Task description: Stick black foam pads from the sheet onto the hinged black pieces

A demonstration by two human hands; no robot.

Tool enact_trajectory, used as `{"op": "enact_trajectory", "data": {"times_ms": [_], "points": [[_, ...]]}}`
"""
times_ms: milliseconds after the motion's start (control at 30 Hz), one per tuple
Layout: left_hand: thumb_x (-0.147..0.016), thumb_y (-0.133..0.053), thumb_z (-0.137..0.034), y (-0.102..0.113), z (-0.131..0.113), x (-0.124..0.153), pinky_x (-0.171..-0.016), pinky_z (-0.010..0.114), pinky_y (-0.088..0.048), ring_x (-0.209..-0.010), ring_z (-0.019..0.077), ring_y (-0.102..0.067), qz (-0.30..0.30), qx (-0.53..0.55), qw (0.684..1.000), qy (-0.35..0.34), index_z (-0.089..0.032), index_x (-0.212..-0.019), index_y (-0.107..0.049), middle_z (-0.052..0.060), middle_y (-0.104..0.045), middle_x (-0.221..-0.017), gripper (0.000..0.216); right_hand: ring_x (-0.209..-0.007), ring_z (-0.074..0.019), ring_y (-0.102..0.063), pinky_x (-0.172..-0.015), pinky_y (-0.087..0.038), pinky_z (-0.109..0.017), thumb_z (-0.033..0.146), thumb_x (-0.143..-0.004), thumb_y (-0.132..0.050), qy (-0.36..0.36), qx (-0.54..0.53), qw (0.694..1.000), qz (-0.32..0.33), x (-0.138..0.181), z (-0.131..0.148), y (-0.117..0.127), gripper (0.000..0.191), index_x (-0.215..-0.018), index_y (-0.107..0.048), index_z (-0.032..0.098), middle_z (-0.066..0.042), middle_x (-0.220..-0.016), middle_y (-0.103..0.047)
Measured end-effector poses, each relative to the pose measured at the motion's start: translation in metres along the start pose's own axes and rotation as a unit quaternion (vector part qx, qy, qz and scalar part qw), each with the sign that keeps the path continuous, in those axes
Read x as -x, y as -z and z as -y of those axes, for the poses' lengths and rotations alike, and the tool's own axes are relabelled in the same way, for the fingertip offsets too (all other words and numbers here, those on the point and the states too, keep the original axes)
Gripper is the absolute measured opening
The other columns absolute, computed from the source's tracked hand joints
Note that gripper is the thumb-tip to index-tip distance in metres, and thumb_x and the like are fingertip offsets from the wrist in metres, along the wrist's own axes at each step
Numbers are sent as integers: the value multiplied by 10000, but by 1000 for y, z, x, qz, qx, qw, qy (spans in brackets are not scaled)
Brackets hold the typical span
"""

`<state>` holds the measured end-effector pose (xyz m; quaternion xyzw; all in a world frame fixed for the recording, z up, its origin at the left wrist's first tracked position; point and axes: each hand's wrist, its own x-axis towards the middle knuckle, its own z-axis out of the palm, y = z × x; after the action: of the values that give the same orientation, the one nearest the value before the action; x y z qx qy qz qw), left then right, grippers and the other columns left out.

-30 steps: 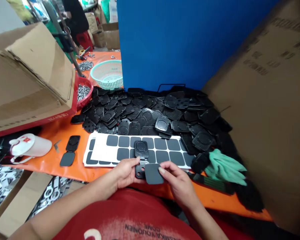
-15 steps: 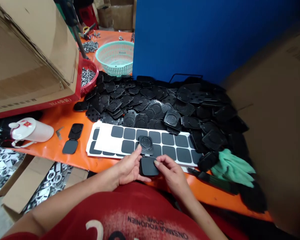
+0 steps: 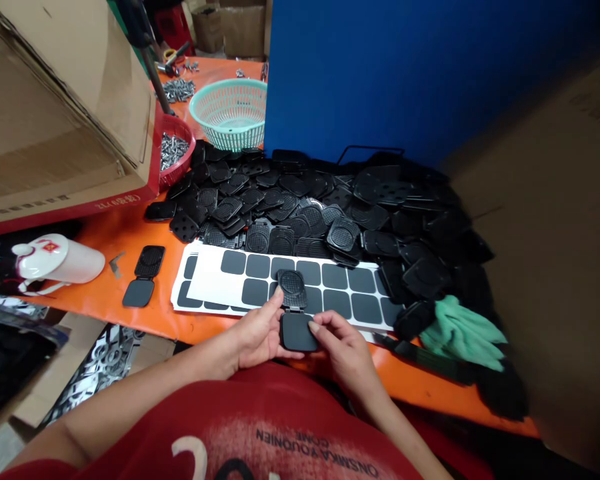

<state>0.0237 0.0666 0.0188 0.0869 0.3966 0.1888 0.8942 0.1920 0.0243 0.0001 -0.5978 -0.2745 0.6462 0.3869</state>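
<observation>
A hinged black plastic piece [image 3: 293,288] lies unfolded in my left hand [image 3: 261,333], its round-patterned half pointing away from me. My left thumb presses on its left edge and the fingers pass underneath. On the nearer half is a smooth dark square pad [image 3: 299,332]. My right hand [image 3: 343,343] pinches the right edge of that half between thumb and fingers. Just beyond both hands lie white sheets [image 3: 210,275] bearing rows of dark square stickers [image 3: 337,304]. Another unfolded hinged piece [image 3: 139,293] rests on the table to the left.
A heap of black hinged pieces [image 3: 260,193] spreads behind the sheets. To the right lies a green cloth [image 3: 463,333]. A white lidded mug [image 3: 63,259], a cardboard box [image 3: 65,113], a red basket of metal parts [image 3: 189,160] and a mint basket [image 3: 230,117] stand left.
My hands keep nearly the same grip on the hinged piece. The view has shifted slightly. A dark flat object has come in at lower left, over the box of metal parts.
</observation>
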Motion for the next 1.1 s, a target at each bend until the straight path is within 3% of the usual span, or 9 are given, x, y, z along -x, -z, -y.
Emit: {"op": "enact_trajectory", "data": {"times_ms": [167,567,1100], "points": [[-886,-295,-690,4,2,-3,-868,445,-509,-987,271,-661,0,5,1000,-7,-98,-1090,-610,187,-693,-1033,700,-651,-132,-459,-584,-408,-232,534,-695,-753,41,33,999,-4,-1,-1,1,381,-730,-599,187,11,-695,-525],[-878,-338,-690,6,5,-5,-898,462,-491,-1022,274,-650,5,4,1000,-15,-116,-1065,-610,179,-676,-1086,662,-603,-138,-469,-504,-432,-236,529,-669,-774,-4,1,1000,3,-1,-3,1,378,-747,-593,206,13,-688,-525],[-883,-328,-685,7,5,-4,-907,465,-481,-1022,269,-647,9,2,1000,-18,-121,-1064,-614,180,-669,-1105,658,-595,-133,-458,-493,-405,-228,550,-651,-775,16,26,999,-11,-3,-4,1,402,-728,-598,197,12,-669,-530]]}}
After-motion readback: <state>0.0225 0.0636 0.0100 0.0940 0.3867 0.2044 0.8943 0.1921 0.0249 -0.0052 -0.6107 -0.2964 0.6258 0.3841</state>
